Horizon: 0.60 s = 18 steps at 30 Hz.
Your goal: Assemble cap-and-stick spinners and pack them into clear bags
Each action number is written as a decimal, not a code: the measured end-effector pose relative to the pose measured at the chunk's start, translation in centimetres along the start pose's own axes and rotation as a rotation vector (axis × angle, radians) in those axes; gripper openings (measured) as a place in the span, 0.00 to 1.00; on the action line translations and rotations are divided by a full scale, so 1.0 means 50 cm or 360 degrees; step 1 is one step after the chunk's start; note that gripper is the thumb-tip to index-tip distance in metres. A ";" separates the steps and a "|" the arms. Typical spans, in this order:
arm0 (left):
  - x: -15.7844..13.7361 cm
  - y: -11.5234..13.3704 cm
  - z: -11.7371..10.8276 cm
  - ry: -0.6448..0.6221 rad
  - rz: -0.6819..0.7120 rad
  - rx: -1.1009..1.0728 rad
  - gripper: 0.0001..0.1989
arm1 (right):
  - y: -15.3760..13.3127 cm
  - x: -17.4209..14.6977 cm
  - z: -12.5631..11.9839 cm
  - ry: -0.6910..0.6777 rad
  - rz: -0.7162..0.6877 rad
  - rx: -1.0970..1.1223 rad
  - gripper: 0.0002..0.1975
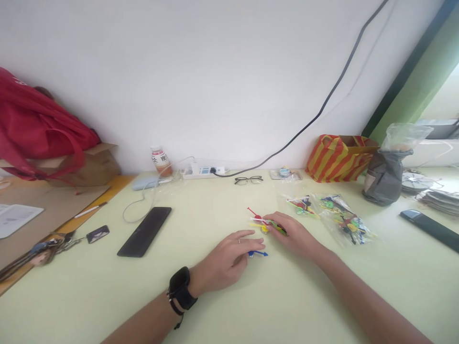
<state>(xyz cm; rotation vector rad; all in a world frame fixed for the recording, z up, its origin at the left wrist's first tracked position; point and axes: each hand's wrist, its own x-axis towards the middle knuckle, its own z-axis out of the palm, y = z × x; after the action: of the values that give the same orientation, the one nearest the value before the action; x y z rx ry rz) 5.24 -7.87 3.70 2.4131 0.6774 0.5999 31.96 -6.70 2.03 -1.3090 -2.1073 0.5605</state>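
Observation:
My left hand [229, 255] reaches in with its fingers stretched out, a ring on one and a black watch [180, 286] on the wrist. Partly under those fingers lies a small blue plastic arrow [258, 253]; whether the thumb pinches it is hidden. To the right, my right hand [289, 232] has its fingers closed on a small cluster of plastic arrows. Red [257, 218], yellow [264, 229] and green [278, 226] ones show there, along with a white one [255, 220]. Its fingertips are partly covered by the pieces.
Clear bags of coloured plastic pieces [346, 220] lie right of my right hand. A dark phone-like slab [144, 231] rests at left. Eyeglasses [248, 180], a power strip [202, 172], a bottle [161, 161] and a striped bag [337, 160] stand along the wall.

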 end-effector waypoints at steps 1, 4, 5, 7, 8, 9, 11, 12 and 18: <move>0.001 0.001 0.000 0.0038 0.0007 0.0030 0.28 | -0.004 0.000 0.000 -0.0014 -0.0035 0.0027 0.16; 0.003 -0.006 0.000 0.0153 -0.0031 0.0186 0.30 | -0.023 -0.002 0.005 -0.0106 -0.0103 0.0076 0.15; 0.003 -0.010 -0.001 0.0171 -0.0050 0.0242 0.35 | -0.032 -0.004 0.008 -0.0148 -0.0122 0.0094 0.14; 0.002 -0.019 -0.002 0.0180 -0.0059 0.0331 0.41 | -0.052 -0.008 0.014 -0.0217 -0.0163 0.0151 0.14; 0.002 -0.023 -0.002 0.0182 -0.0055 0.0358 0.41 | -0.062 -0.010 0.016 -0.0244 -0.0189 0.0188 0.15; 0.002 -0.026 -0.003 0.0182 -0.0057 0.0374 0.40 | -0.070 -0.012 0.016 -0.0258 -0.0216 0.0223 0.15; 0.002 -0.029 -0.003 0.0198 -0.0098 0.0389 0.33 | -0.078 -0.016 0.009 -0.0244 -0.0242 0.0241 0.16; 0.003 -0.029 -0.003 0.0206 -0.0133 0.0390 0.30 | -0.077 -0.019 0.002 -0.0213 -0.0226 0.0218 0.18; 0.010 -0.024 -0.002 0.0217 -0.0195 0.0245 0.14 | -0.025 -0.041 -0.060 -0.0292 0.0206 0.0027 0.35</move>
<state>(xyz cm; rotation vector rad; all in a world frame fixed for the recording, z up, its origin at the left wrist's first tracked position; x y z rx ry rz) 5.19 -6.68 3.17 2.4647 0.9530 0.6883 33.87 -8.97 4.49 -1.4393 -2.1681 0.7783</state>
